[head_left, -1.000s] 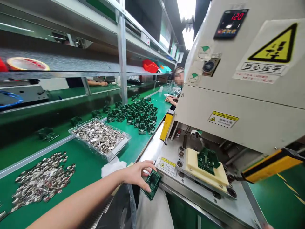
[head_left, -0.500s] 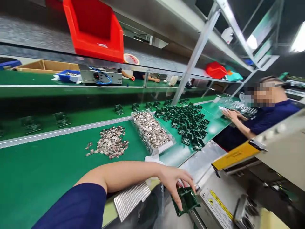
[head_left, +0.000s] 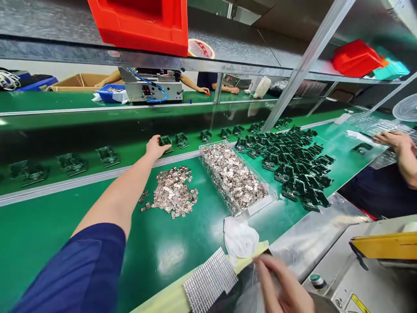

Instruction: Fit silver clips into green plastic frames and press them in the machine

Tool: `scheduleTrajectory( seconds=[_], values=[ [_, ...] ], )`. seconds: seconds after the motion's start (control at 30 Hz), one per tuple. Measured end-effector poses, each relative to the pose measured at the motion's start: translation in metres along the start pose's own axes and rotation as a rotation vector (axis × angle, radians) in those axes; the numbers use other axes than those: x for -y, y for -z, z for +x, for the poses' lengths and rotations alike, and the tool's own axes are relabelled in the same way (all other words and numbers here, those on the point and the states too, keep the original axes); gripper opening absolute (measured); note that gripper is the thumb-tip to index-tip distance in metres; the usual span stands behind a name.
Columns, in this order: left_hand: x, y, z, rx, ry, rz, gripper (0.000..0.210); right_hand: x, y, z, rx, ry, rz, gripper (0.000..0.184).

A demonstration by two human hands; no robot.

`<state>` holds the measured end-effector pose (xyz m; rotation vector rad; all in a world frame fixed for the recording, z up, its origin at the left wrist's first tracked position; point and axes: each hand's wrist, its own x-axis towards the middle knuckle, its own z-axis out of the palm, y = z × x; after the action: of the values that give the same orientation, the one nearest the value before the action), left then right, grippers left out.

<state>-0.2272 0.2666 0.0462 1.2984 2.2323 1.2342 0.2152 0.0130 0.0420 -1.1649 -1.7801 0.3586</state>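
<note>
My left hand point(head_left: 156, 148) is stretched over the sunken green belt point(head_left: 137, 130), its thumb and fingers closed round a green circuit board point(head_left: 165, 141). Another like board point(head_left: 181, 140) sits just to the right of it. At the bottom right my right hand point(head_left: 283, 287) is somewhat blurred, thumb and forefinger tips together; anything pinched there I cannot make out. Close to its left lies a silvery gridded sheet point(head_left: 211, 280), below a crumpled white cloth point(head_left: 240, 238).
A loose heap of small metal parts point(head_left: 175, 191) lies beside a clear box point(head_left: 243, 213) filled with similar pieces. Many circuit boards point(head_left: 293, 161) are piled to the right. A co-worker's hand point(head_left: 395, 139) is at the far right. A shelf point(head_left: 247, 48) with a red bin point(head_left: 143, 32) hangs overhead.
My left hand has swung from the lower right to the belt, carrying a circuit board. My right hand has come into clear view at the bottom. The view has turned rightward things further right.
</note>
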Motion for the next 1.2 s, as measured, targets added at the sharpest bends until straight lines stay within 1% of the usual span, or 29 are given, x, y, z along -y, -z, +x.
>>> scheduleTrajectory(
  seconds=[0.07, 0.1, 0.13, 0.17, 0.23, 0.3, 0.33, 0.37, 0.4, 0.47, 0.5, 0.57, 0.63, 0.7, 0.77, 0.83, 0.9, 0.97, 1.0, 1.07, 1.1, 1.17, 1.2],
  values=[
    [0.010, -0.010, 0.002, -0.005, 0.016, 0.016, 0.080, 0.008, -0.040, 0.034, 0.201, 0.131, 0.032, 0.017],
    [0.014, -0.009, 0.000, -0.006, 0.008, 0.024, 0.082, 0.010, -0.061, 0.053, 0.273, 0.159, 0.016, 0.023],
    [0.019, -0.004, -0.004, -0.009, -0.007, 0.031, 0.082, 0.011, -0.081, 0.072, 0.357, 0.183, -0.031, 0.028],
    [0.024, 0.006, -0.008, -0.026, -0.037, 0.049, 0.078, 0.012, -0.101, 0.089, 0.433, 0.205, -0.114, 0.034],
    [0.037, 0.037, -0.016, -0.121, -0.134, 0.150, 0.066, 0.010, -0.134, 0.116, 0.604, 0.245, -0.320, 0.046],
    [0.053, 0.076, -0.021, -0.250, -0.216, 0.317, 0.058, 0.008, -0.158, 0.133, 0.734, 0.303, -0.449, 0.052],
    [0.060, 0.094, -0.022, -0.289, -0.214, 0.399, 0.058, 0.006, -0.166, 0.138, 0.768, 0.321, -0.477, 0.049],
    [0.067, 0.110, -0.022, -0.295, -0.180, 0.461, 0.059, 0.004, -0.172, 0.141, 0.784, 0.325, -0.488, 0.045],
    [0.074, 0.123, -0.021, -0.268, -0.123, 0.493, 0.060, 0.003, -0.177, 0.142, 0.785, 0.318, -0.491, 0.039],
    [0.084, 0.138, -0.018, -0.177, -0.021, 0.500, 0.058, 0.000, -0.183, 0.143, 0.771, 0.293, -0.497, 0.029],
    [0.088, 0.142, -0.017, -0.139, 0.001, 0.491, 0.056, 0.000, -0.185, 0.142, 0.767, 0.281, -0.500, 0.027],
    [0.089, 0.144, -0.016, -0.101, -0.008, 0.473, 0.054, 0.000, -0.188, 0.142, 0.762, 0.262, -0.495, 0.026],
    [0.083, 0.143, -0.021, -0.116, -0.047, 0.462, 0.055, 0.002, -0.191, 0.143, 0.763, 0.248, -0.471, 0.024],
    [0.072, 0.144, -0.036, -0.166, -0.099, 0.457, 0.057, 0.005, -0.193, 0.144, 0.760, 0.235, -0.424, 0.020],
    [0.060, 0.146, -0.065, -0.217, -0.156, 0.441, 0.056, 0.007, -0.194, 0.144, 0.742, 0.211, -0.355, 0.017],
    [0.051, 0.145, -0.109, -0.213, -0.222, 0.395, 0.051, 0.010, -0.193, 0.142, 0.700, 0.163, -0.266, 0.014],
    [0.049, 0.139, -0.160, -0.111, -0.308, 0.327, 0.046, 0.012, -0.187, 0.138, 0.656, 0.088, -0.154, 0.014],
    [0.054, 0.131, -0.211, -0.019, -0.399, 0.290, 0.044, 0.016, -0.179, 0.130, 0.641, 0.002, -0.021, 0.019],
    [0.059, 0.127, -0.232, 0.003, -0.418, 0.279, 0.046, 0.019, -0.174, 0.124, 0.649, -0.030, 0.034, 0.022],
    [0.069, 0.122, -0.265, 0.025, -0.405, 0.266, 0.060, 0.025, -0.162, 0.113, 0.672, -0.126, 0.213, 0.025],
    [0.074, 0.121, -0.277, 0.033, -0.370, 0.256, 0.071, 0.029, -0.155, 0.107, 0.676, -0.205, 0.356, 0.025],
    [0.084, 0.123, -0.291, 0.075, -0.280, 0.232, 0.097, 0.036, -0.142, 0.096, 0.651, -0.411, 0.693, 0.024],
    [0.087, 0.125, -0.295, 0.110, -0.231, 0.228, 0.107, 0.040, -0.136, 0.091, 0.629, -0.511, 0.840, 0.026]
  ],
)
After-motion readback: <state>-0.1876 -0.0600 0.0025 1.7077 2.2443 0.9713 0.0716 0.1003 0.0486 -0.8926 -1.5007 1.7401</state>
